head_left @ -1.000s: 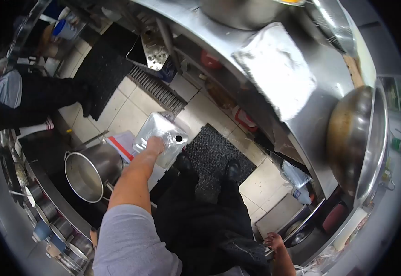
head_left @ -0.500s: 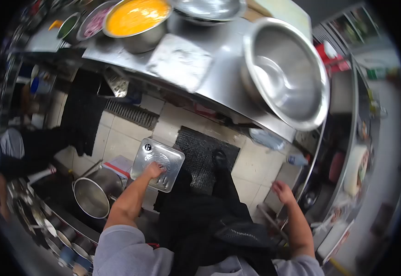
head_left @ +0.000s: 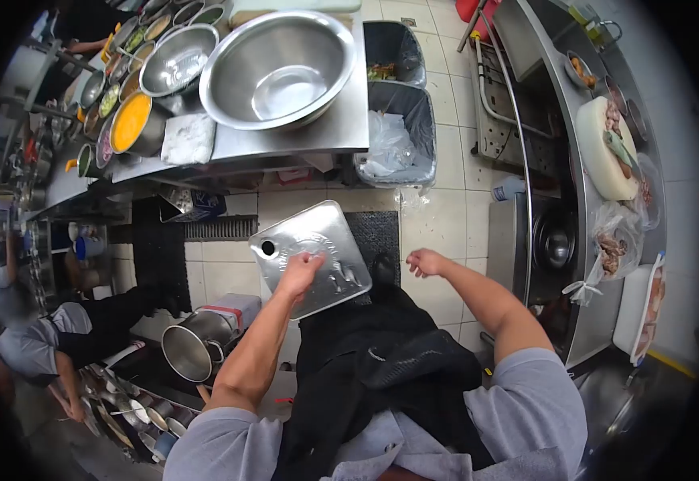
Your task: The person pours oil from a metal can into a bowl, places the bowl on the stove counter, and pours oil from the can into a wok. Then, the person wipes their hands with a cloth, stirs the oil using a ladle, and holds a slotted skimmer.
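In the head view my left hand (head_left: 302, 272) is closed at the middle of the top of a square metal tin (head_left: 335, 232). The handle under my fingers is hidden. The tin's top has embossed lettering and a round dark hole near one corner; it hangs in front of my legs over the floor. My right hand (head_left: 425, 263) is in the air to the right of the tin, apart from it, fingers loosely bent and holding nothing.
Ahead, a steel counter bears a large steel bowl (head_left: 279, 72), a pot of orange liquid (head_left: 137, 126) and a white cloth (head_left: 188, 139). Lined bins (head_left: 400, 132) stand beside it. A steel pot (head_left: 192, 353) is at left, near a co-worker (head_left: 44, 337). Shelving with a cutting board (head_left: 603, 152) runs along the right.
My view has turned to the right, bringing the bins into sight. The tin has come along in my left hand, and my right hand has moved inward, closer to it.
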Demonstrator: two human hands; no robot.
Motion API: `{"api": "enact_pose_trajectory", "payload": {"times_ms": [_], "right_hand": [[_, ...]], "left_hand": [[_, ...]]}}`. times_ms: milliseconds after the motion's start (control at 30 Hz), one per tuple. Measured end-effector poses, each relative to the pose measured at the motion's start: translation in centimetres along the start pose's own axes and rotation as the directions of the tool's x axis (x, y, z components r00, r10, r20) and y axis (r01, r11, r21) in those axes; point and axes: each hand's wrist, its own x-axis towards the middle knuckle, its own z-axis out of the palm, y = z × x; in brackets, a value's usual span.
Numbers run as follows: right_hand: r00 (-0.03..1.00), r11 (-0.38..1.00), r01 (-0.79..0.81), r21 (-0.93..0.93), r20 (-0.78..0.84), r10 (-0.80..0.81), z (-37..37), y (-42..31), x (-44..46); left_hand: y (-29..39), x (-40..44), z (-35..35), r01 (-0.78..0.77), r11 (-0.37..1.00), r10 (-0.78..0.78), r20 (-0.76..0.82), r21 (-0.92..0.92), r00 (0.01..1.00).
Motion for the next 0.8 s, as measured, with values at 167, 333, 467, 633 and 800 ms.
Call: {"api": "enact_pose_trajectory", "payload": {"times_ms": [167,333,467,633,800], "right_hand": [[0.981,0.838,-0.122,0.532,-0.064,0.183,1.6,7.0,-2.6],[0.942,0.433,0.133,0.892,-0.249,0.225,0.2,9.1,-4.3],[0.942,0.276,0.272,0.922,-0.313,0.118,-1.7,13.7,-4.9],[0.839,0.185,0.543,0.819,-0.539,-0.074,-2.2,5.4,-17.6],[0.644,0.273,0.756,0.595,-0.750,-0.150,-4.2,0.2,-21.4]], "left_hand": [[7.7,-4.5,8.9,-0.110,0.994,0.109,0.157,-0.002,0.982],[15.2,-9.5,13.1,-0.107,0.993,0.114,0.313,-0.042,0.943],[21.9,-15.5,15.5,-0.210,0.976,0.169,0.399,0.062,0.901],[25.1,-18.1,16.6,-0.494,0.840,0.362,0.447,0.225,0.818],[28.1,-19.1,15.2,-0.747,0.652,0.624,0.466,0.131,0.627]]}}
